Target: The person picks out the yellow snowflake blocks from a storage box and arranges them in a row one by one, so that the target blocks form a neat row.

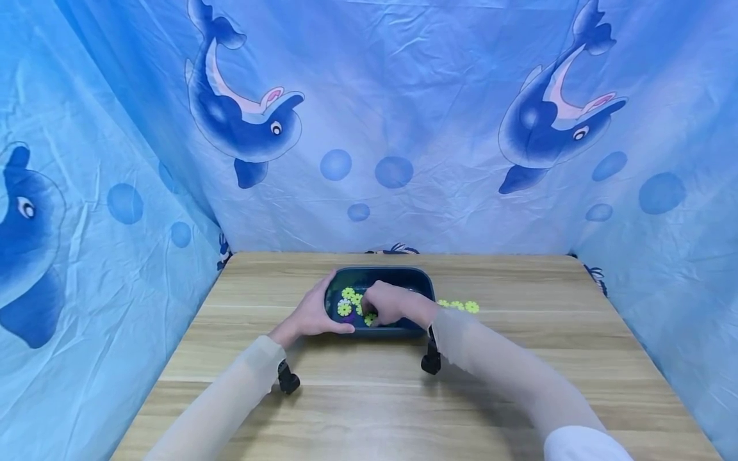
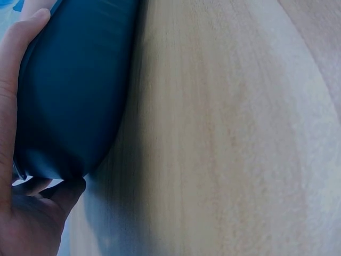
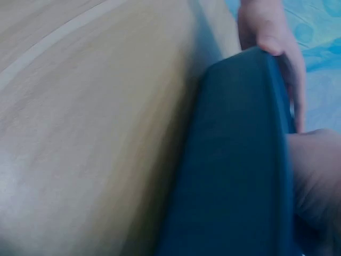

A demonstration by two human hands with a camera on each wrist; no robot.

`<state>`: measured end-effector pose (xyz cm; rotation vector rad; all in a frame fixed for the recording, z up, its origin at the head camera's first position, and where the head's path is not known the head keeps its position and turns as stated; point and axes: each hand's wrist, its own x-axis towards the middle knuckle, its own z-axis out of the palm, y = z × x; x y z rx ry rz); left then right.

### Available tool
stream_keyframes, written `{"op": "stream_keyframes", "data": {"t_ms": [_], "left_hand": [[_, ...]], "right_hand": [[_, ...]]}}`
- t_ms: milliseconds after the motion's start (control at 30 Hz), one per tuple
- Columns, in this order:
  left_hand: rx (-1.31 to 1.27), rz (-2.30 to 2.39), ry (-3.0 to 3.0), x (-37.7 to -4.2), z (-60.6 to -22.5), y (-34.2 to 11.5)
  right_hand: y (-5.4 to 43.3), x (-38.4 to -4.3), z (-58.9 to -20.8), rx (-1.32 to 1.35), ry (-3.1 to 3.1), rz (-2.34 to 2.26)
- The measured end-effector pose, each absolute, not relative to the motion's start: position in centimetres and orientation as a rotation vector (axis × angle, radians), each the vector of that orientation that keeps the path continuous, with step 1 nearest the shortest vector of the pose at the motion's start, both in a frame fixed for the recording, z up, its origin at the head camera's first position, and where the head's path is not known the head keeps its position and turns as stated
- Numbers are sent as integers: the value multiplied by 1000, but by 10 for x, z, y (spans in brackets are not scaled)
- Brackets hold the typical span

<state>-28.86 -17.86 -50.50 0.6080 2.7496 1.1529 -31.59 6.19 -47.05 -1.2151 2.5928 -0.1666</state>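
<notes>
Left hand (image 1: 314, 314) is gripping the left end of a smooth, dark blue, round-cornered tray (image 1: 398, 276), its thumb lying on the near rim. Between the hands, yellow-green flower-shaped pieces (image 1: 344, 308) and a purple piece (image 1: 349, 317) are lying inside the tray. Right hand (image 1: 389, 302) is pointing bent fingers down among them; cannot tell whether it is pinching one. Right of it, three matching flower-shaped pieces (image 1: 457, 305) are lying in a row on the wood-grained counter (image 1: 346, 397).
</notes>
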Motion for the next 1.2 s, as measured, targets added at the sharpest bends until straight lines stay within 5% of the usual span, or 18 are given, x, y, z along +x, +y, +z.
{"op": "stream_keyframes", "data": {"t_ms": [433,1200], "left_hand": [[604,1136,2749,-288,-507,-177],[580,1161,2760,-289,-506,-177]], "right_hand": [[57,-307,-473,-1002,2650,-273],[115,-324,-415,-1185,2719,-448]]}}
